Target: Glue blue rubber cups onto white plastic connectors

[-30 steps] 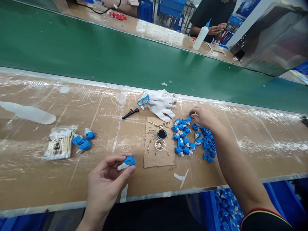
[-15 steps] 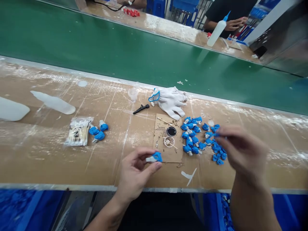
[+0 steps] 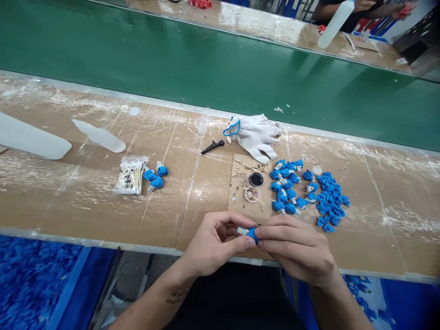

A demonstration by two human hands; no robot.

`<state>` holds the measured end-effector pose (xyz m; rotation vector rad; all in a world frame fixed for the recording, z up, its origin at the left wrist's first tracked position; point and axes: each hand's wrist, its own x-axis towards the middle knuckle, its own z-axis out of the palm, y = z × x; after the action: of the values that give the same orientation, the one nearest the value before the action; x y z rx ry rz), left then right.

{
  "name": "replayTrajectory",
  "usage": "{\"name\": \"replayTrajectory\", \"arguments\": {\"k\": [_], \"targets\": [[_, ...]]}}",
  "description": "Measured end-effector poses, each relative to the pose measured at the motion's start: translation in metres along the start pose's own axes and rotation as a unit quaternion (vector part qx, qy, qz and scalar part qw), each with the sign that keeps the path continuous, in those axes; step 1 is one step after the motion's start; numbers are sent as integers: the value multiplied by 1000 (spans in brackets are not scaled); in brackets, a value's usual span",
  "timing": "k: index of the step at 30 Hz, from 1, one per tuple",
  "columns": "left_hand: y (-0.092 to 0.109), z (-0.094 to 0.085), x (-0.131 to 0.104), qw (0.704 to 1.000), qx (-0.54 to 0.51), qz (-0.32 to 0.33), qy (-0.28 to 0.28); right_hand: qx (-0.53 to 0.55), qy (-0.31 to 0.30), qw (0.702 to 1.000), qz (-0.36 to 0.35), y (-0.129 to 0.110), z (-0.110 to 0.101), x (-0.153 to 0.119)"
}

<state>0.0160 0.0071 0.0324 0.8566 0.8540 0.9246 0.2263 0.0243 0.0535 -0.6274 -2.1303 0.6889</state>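
Observation:
Between my two hands, at the table's front edge, is a small blue piece with a white tab [image 3: 251, 233]. My left hand [image 3: 220, 243] pinches it from the left, the tab pointing left. The fingers of my right hand [image 3: 295, 245] close on its right side; whether they hold a further small part is hidden. Just beyond lies a cardboard sheet [image 3: 237, 201] with a cup of black liquid [image 3: 255, 179], a clear cup [image 3: 252, 194] and cotton swabs. To its right sit rows of blue pieces with white tabs [image 3: 283, 183] and a heap of loose blue parts [image 3: 332, 197].
White gloves [image 3: 256, 135] and a black tool [image 3: 212, 146] lie behind the cardboard. At left are a swab bag [image 3: 131, 176], several blue pieces [image 3: 156, 182] and white bottles [image 3: 99, 136]. A green belt [image 3: 206, 68] runs behind; another person's hands [image 3: 405, 10] show beyond it.
My right hand has come from the loose blue parts to the piece in my left hand, and both now touch it. The view has shifted, showing the heap uncovered.

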Motion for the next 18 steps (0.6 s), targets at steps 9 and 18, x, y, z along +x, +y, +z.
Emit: {"name": "replayTrajectory", "arguments": {"k": [9, 18], "targets": [[-2, 3, -13, 921, 220, 317, 49, 189, 176, 931, 258, -19, 39, -18], [-24, 15, -27, 871, 285, 388, 100, 193, 148, 936, 256, -31, 49, -10]]}}
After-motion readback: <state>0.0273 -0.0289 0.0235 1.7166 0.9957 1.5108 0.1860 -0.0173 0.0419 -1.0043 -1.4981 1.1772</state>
